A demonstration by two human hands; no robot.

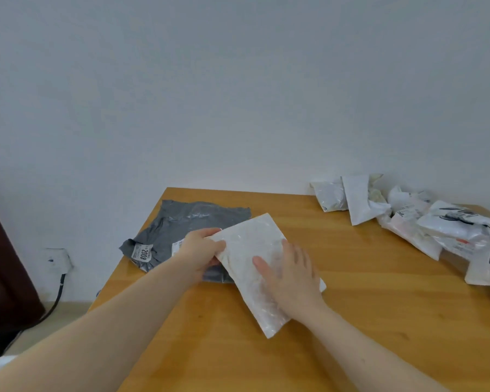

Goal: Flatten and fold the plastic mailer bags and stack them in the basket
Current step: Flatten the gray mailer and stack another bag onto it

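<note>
glossy plastic mailer (255, 244), smooth wooden table (365, 292)

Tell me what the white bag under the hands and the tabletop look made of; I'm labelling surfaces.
White bag: thin plastic film, probably; wrinkled with small glossy highlights. Tabletop: wood or wood-look laminate, honey-coloured, with grain streaks and a smooth, faintly shiny finish.

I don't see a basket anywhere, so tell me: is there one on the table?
No, the wooden table holds only a white mailer, a grey mailer and a pile of bags.
</note>
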